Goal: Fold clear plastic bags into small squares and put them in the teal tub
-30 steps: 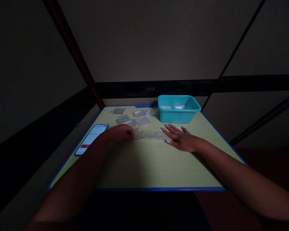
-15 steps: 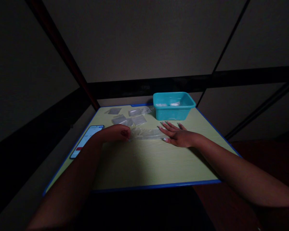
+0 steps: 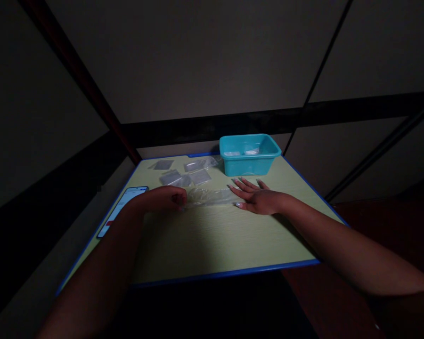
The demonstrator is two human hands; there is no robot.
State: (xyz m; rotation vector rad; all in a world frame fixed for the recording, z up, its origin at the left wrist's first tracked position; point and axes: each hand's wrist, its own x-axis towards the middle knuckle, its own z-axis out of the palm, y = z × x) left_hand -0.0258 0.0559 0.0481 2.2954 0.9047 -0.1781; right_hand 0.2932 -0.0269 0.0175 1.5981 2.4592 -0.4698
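Observation:
A clear plastic bag (image 3: 210,197) lies stretched sideways across the table between my two hands. At its left end, the curled fingers of my left hand (image 3: 173,197) pinch the edge. My right hand (image 3: 256,197) rests palm down on the other end, fingers spread, covering that part of the bag. Just beyond are several folded clear plastic packets, among them one flat square packet (image 3: 200,177), a darker packet (image 3: 170,177) and a crinkled packet (image 3: 199,164).
A turquoise plastic basket (image 3: 249,165) stands at the back right with pale packets inside. Under my left forearm, a phone (image 3: 122,207) with a lit screen lies at the table's left side. The table (image 3: 212,245) has a blue edge, with walls behind and to the left.
The view has shifted slightly, so the table and basket sit a little further left. My left hand stays curled at the bag's end; my right hand stays flat on it.

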